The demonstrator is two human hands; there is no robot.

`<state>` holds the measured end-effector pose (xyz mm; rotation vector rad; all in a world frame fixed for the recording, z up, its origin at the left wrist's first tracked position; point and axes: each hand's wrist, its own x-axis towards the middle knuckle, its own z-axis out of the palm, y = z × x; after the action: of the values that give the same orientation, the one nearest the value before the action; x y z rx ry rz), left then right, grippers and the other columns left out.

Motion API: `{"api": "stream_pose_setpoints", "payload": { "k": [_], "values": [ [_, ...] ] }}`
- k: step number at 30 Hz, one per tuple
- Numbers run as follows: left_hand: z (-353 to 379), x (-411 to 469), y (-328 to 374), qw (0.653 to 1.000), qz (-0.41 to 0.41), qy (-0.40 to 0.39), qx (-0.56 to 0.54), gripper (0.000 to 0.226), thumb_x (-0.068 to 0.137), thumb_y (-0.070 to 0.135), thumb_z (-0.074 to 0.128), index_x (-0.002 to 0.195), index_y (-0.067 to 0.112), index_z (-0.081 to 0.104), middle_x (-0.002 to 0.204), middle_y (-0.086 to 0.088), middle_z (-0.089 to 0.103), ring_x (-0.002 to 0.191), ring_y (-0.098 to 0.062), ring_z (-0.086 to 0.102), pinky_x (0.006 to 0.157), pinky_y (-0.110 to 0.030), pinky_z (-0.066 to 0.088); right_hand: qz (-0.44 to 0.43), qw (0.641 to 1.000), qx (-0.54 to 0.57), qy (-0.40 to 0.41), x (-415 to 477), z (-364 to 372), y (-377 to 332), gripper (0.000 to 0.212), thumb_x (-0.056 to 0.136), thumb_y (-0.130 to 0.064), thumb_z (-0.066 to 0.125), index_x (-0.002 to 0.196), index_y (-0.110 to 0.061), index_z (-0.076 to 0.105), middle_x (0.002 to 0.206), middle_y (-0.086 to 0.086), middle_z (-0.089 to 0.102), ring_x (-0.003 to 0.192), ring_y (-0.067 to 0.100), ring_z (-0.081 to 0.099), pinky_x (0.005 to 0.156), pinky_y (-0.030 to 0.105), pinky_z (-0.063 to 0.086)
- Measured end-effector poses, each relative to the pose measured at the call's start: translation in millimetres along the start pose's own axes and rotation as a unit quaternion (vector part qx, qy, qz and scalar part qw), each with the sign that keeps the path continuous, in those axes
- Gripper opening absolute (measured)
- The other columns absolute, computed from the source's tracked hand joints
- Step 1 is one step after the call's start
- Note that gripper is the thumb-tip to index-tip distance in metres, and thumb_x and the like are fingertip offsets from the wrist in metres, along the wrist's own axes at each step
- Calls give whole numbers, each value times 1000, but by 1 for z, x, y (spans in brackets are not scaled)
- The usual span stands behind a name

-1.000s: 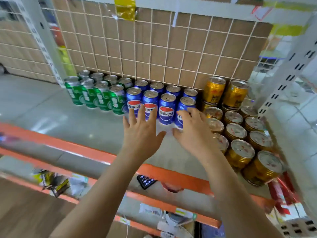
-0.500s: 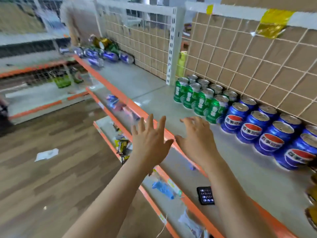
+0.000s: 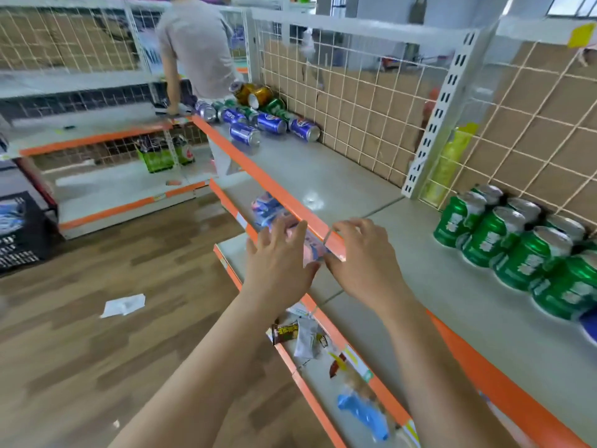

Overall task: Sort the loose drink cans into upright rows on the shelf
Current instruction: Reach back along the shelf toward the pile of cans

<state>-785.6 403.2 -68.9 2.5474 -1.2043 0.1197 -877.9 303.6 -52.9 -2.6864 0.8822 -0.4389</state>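
Loose cans lie on their sides at the far end of the grey shelf (image 3: pixel 323 176): several blue cans (image 3: pixel 271 122), some green ones (image 3: pixel 274 106) and two gold cans (image 3: pixel 253 93) against the wire back. Upright green cans (image 3: pixel 507 240) stand in rows at the right, with the edge of a blue can (image 3: pixel 589 328) beyond them. My left hand (image 3: pixel 277 263) and my right hand (image 3: pixel 361 253) hover side by side over the shelf's orange front edge, fingers spread, holding nothing. Both are far from the loose cans.
A person in a grey shirt (image 3: pixel 197 50) stands at the far end of the aisle by another shelf unit. Lower shelves hold snack packets (image 3: pixel 284 331) and a blue packet (image 3: pixel 365 415). A scrap of paper (image 3: pixel 124 305) lies on the wooden floor.
The view has swung left, from the upright blue and gold cans toward the loose pile. Both hands came away from the blue cans and now float empty over the shelf edge.
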Motion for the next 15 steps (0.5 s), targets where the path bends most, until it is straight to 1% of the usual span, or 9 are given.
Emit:
{"api": "stream_pose_setpoints", "payload": {
  "k": [3, 6, 9, 13, 15],
  "values": [
    [-2, 28, -31, 1000, -17, -12, -1, 69, 87, 50, 53, 144, 27, 23, 150, -3, 23, 135, -29, 26, 107, -42, 25, 6, 1000, 8, -14, 34, 15, -19, 49, 84, -30, 62, 129, -15, 50, 134, 10, 43, 123, 35, 38, 100, 39, 35],
    [-1, 60, -61, 999, -34, -15, 1, 71, 87, 51, 51, 146, 27, 19, 152, -8, 18, 138, -30, 22, 109, -43, 23, -9, 1000, 10, -21, 73, 30, -34, 49, 83, -31, 62, 129, -18, 48, 134, 8, 43, 123, 33, 37, 100, 40, 35],
    [4, 96, -93, 998, -53, -26, 5, 72, 89, 51, 49, 148, 27, 15, 153, -9, 18, 140, -31, 19, 112, -46, 21, -20, 999, 11, -25, 122, 51, -49, 46, 87, -34, 59, 129, -17, 48, 133, 8, 43, 122, 32, 38, 98, 39, 36],
    [12, 148, -136, 997, -77, -23, 20, 68, 89, 51, 47, 146, 27, 19, 149, -6, 25, 135, -30, 26, 110, -44, 24, -45, 998, 32, -41, 192, 81, -69, 47, 85, -30, 57, 130, -17, 48, 132, 8, 43, 122, 33, 38, 98, 38, 34],
    [13, 177, -159, 995, -96, -21, 23, 69, 89, 49, 49, 147, 27, 17, 149, -7, 25, 134, -30, 27, 108, -43, 25, -54, 996, 46, -55, 231, 92, -82, 47, 85, -32, 55, 129, -16, 48, 130, 8, 43, 121, 33, 38, 98, 38, 34]
  ]
}}
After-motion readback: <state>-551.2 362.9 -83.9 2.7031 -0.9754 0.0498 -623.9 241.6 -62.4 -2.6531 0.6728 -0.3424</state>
